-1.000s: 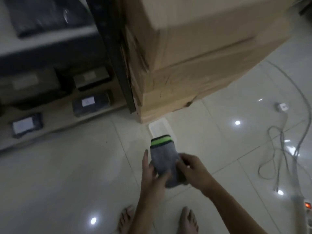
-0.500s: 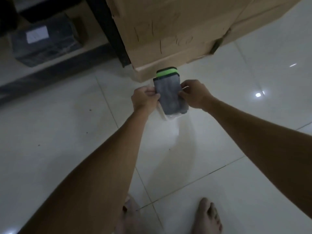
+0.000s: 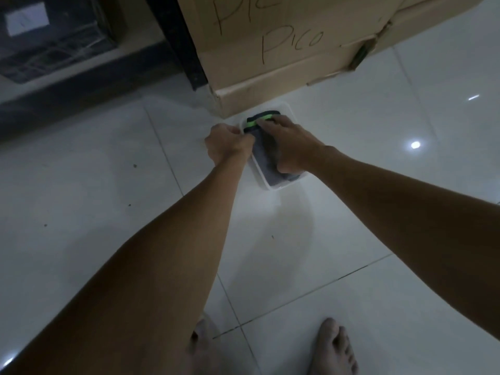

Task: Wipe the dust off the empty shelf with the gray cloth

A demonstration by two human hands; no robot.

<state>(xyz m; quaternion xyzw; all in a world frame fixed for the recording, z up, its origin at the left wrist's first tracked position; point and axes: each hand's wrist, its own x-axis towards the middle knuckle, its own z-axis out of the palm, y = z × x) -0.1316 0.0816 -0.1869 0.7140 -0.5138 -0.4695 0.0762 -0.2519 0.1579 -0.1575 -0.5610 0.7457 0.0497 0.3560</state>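
Observation:
The folded gray cloth (image 3: 266,152), with a green and black band at its far end, lies inside a white plastic tray (image 3: 273,186) on the floor. My left hand (image 3: 228,142) pinches the cloth's left edge near the band. My right hand (image 3: 290,146) lies on top of the cloth, fingers reaching to the green band. The low shelf (image 3: 81,69) runs along the upper left, with a dark wrapped package (image 3: 51,36) on it.
Stacked cardboard boxes (image 3: 284,50) marked "pico" stand right behind the tray. A black shelf post (image 3: 181,41) rises at their left. White glossy floor tiles (image 3: 108,185) spread around. My bare feet (image 3: 335,347) are at the bottom edge.
Both hands have carried the cloth down from the air into the white tray on the floor. The view has tilted down and closer to the boxes.

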